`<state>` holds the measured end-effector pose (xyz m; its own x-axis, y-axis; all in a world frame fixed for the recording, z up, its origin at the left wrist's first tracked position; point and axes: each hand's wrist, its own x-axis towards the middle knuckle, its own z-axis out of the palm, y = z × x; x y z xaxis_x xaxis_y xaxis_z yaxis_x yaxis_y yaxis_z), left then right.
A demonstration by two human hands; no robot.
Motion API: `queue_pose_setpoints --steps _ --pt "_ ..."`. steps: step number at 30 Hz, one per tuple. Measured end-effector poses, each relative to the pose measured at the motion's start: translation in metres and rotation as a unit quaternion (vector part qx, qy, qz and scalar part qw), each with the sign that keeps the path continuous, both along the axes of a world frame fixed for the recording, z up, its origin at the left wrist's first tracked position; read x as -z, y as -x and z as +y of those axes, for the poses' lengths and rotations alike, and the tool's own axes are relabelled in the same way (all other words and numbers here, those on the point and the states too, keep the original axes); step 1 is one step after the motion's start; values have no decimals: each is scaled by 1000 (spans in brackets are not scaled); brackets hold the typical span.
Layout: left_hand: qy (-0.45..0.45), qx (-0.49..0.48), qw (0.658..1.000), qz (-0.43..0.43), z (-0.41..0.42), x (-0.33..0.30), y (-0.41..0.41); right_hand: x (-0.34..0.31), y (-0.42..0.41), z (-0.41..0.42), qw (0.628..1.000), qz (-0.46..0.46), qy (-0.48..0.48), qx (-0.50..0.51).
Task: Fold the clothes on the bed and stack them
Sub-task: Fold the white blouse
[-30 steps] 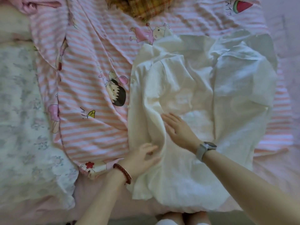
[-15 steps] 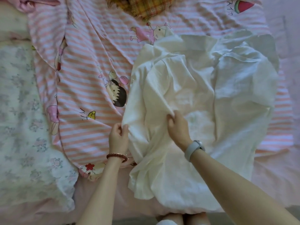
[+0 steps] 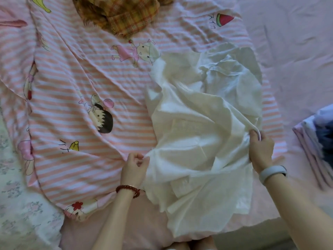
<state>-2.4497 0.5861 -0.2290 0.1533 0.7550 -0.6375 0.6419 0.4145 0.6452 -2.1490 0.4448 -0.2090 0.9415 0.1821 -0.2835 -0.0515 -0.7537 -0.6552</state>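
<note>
the white garment (image 3: pixel 198 141) lies rumpled on the striped quilt (image 3: pixel 81 105) at the bed's near edge, stretched between the left hand (image 3: pixel 135 168) pinching its left edge and the right hand (image 3: pixel 260 148) gripping its right edge.

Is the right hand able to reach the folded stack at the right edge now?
Probably yes: the stack lies close beside the right hand with bare sheet between, but its fingers grip the white garment.

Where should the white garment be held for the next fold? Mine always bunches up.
Hold the white garment at its two side edges, as the left hand and right hand pinch it now, each coming from its own side; the spread cloth then pulls taut.
</note>
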Motion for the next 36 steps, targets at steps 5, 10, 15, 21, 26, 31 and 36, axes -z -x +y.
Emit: queue_pose_setpoints --steps 5,10,15,21,26,31,36 --pt "-82 55 995 9 18 -2 -40 -2 -17 -6 984 -53 168 0" --pt "-138 46 988 -57 80 -14 -117 -3 6 58 952 -192 71 -227" --pt "-41 79 991 -98 115 -11 -178 -1 -4 140 943 -56 -49 -323" --pt "-88 215 968 -90 55 -12 -164 -11 -13 194 919 293 -64 -256" --pt "-25 275 946 -168 19 -31 -116 -4 21 186 936 230 -77 -257" --pt "-232 189 950 -92 41 -68 -96 -35 33 111 880 -90 80 -460" --pt "-312 558 764 -79 66 -124 -149 -112 27 41 728 -125 161 -655"
